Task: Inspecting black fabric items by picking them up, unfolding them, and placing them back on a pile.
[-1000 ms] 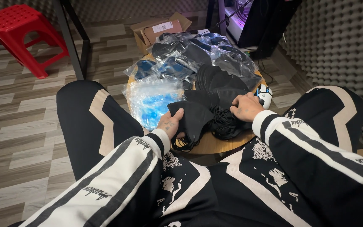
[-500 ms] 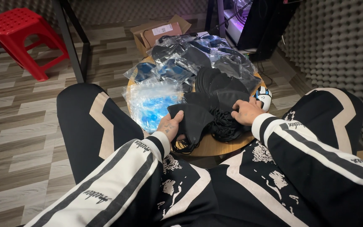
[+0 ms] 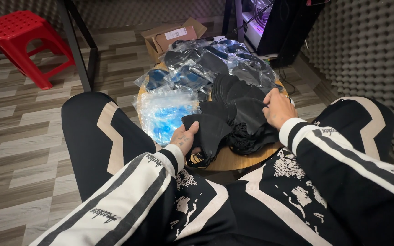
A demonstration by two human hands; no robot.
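Hands (image 3: 233, 123) on blk masks (image 3: 235, 107)

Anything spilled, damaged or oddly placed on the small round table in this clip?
Nothing spilled or visibly damaged. The round wooden table is overloaded: clear plastic bags hang past its left edge, and loose black face masks are heaped unevenly. The left hand grips one mask; the right hand rests on the heap.

Round wooden table (image 3: 233, 160) mostly under black masks (image 3: 240, 109)
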